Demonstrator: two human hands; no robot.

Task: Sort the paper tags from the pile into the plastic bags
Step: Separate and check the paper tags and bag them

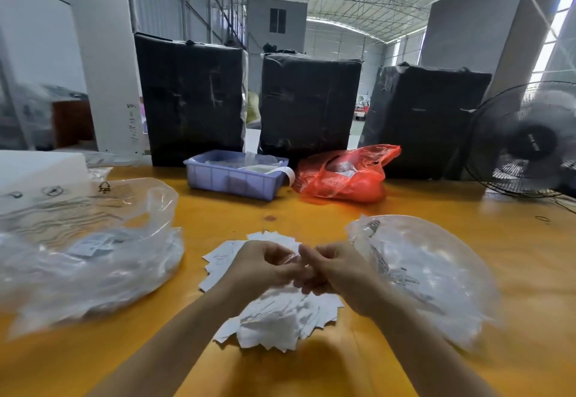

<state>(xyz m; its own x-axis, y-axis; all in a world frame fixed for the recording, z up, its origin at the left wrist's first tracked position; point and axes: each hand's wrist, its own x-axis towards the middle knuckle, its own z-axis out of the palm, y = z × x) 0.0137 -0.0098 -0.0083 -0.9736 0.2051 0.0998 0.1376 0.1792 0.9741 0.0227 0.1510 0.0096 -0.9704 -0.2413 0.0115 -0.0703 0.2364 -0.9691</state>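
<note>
Left hand: the left hand (265, 264) hovers over the pile, fingers curled, apparently pinching a small clear or white piece; what exactly it holds is too blurred to tell.
Right hand: the right hand (335, 272) meets it fingertip to fingertip, fingers curled on the same piece.
Paper tags: the pile of white paper tags (280, 318) lies on the orange table (311, 209), directly under both hands.
Plastic bags: one clear plastic bag (93, 250) sits left of the pile with tags already inside; another clear bag (430, 275) sits just right of it.
Step in hand: probably separating or checking one tag before bagging.
Doing it well: read the print first, peel a single tag free, then drop it deep into the matching bag's mouth.
</note>
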